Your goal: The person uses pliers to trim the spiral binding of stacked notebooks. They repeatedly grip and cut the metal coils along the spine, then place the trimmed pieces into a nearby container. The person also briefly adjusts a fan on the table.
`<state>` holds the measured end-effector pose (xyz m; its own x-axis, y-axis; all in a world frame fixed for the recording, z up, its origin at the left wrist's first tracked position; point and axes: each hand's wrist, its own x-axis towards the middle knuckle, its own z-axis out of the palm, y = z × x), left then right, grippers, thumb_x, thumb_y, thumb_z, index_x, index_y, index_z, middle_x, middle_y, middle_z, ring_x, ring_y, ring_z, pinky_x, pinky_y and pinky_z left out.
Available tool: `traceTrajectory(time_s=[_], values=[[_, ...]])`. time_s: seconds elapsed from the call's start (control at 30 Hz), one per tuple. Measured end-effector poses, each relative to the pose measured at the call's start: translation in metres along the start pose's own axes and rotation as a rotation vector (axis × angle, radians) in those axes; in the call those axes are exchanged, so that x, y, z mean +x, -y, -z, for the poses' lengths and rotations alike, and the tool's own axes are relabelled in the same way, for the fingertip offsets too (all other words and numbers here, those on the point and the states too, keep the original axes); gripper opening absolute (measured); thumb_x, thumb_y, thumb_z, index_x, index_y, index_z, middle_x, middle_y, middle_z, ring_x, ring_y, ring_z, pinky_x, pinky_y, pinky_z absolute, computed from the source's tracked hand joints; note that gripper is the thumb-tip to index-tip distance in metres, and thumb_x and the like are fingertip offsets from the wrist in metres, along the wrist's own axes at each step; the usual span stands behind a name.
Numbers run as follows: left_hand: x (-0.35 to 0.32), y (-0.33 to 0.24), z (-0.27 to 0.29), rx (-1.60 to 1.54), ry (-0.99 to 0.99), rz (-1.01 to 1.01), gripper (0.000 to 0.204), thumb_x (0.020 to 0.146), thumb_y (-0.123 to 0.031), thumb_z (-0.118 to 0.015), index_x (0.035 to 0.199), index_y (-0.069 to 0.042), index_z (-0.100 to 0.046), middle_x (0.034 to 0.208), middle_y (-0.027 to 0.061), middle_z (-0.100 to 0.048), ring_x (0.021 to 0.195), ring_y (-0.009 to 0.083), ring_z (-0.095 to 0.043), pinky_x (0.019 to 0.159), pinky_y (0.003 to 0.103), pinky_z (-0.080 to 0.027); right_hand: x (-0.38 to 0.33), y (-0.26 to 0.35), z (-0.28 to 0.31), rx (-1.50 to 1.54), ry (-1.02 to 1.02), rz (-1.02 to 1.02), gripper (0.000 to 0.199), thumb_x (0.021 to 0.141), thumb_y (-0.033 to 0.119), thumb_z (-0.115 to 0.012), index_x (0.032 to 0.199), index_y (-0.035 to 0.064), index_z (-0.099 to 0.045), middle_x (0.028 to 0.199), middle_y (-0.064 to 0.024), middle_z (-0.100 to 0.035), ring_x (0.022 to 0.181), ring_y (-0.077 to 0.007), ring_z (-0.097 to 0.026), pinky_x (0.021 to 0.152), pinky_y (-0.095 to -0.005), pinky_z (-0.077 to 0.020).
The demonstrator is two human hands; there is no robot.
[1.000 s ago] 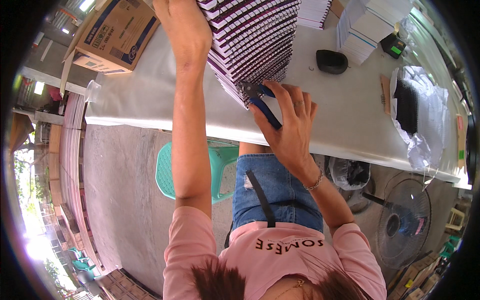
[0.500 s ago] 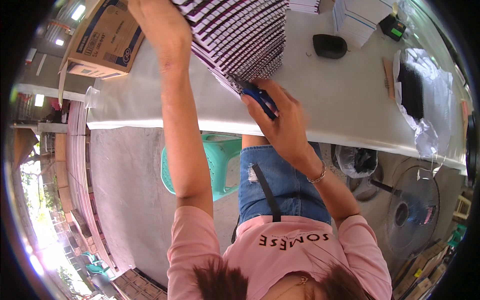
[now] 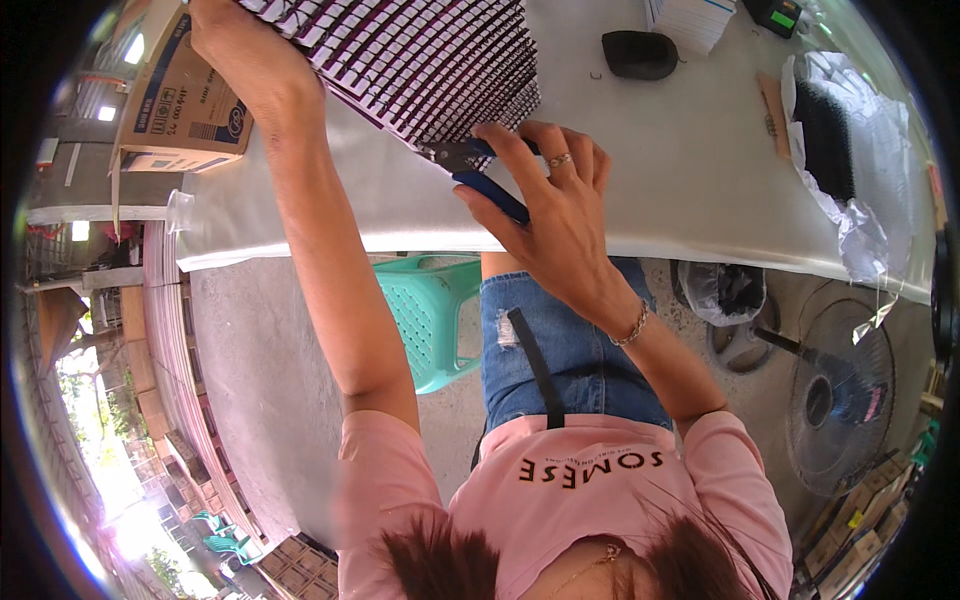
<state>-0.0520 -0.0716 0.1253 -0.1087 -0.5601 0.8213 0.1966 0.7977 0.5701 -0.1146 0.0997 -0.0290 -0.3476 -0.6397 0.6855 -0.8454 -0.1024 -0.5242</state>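
A tall stack of notebooks (image 3: 400,70), seemingly wire-bound, shows rows of black loops over white and purple edges at the top of the view. My right hand (image 3: 560,200) holds a pair of cutting pliers (image 3: 490,195) with blue handles, the thumb on one handle and the fingers on the other. Their handles are spread apart, and the dark jaws lie at the stack's near lower corner. My left hand (image 3: 235,40) is at the stack's left side; its fingers are cut off by the upper edge of the view.
A cardboard box (image 3: 190,100) is at the left of the covered table (image 3: 690,190). Farther right are a black pouch-like object (image 3: 640,55), a white stack (image 3: 695,20) and a plastic bag (image 3: 840,140) with dark contents. Below are a green stool (image 3: 430,320) and a fan (image 3: 840,395).
The plier handles have spread wider and my right fingers have opened out with them. Stack and left arm appear farther left and up; the whole view has also shifted slightly.
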Motion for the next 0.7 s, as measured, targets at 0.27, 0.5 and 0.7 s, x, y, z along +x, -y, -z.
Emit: traceTrajectory(time_s=[0.27,0.5,0.7], values=[[0.000,-0.004,-0.005,0.084,-0.036,0.048,0.032,0.106,-0.021,-0.037,0.112,0.003,-0.058,0.093,0.0111,-0.067,0.074,0.0127,-0.067,0.064,0.019,-0.057,-0.003,0.006,-0.007,-0.063,-0.052,-0.010,0.051,0.084,0.042,-0.077,0.126,0.0178,-0.062,0.115,-0.0085,-0.056,0.109,-0.0278,-0.051,0.092,-0.0492,-0.0329],[0.001,-0.005,-0.005,0.086,-0.030,0.035,0.030,0.107,-0.016,-0.037,0.110,0.004,-0.060,0.086,0.0092,-0.067,0.069,0.0113,-0.068,0.059,0.018,-0.058,-0.001,0.007,-0.006,-0.047,-0.050,-0.013,0.047,0.087,0.041,-0.074,0.124,0.0150,-0.063,0.107,-0.0080,-0.058,0.101,-0.0267,-0.054,0.090,-0.0465,-0.0357],[0.002,0.004,-0.003,0.232,-0.033,-0.047,0.031,0.107,-0.018,-0.037,0.109,0.002,-0.061,0.086,0.0082,-0.067,0.067,0.0111,-0.068,0.056,0.018,-0.058,0.024,0.000,0.022,1.014,0.815,-0.799,0.044,0.095,0.042,-0.066,0.123,0.0082,-0.063,0.090,-0.0122,-0.063,0.080,-0.0275,-0.057,0.078,-0.0414,-0.0427]])
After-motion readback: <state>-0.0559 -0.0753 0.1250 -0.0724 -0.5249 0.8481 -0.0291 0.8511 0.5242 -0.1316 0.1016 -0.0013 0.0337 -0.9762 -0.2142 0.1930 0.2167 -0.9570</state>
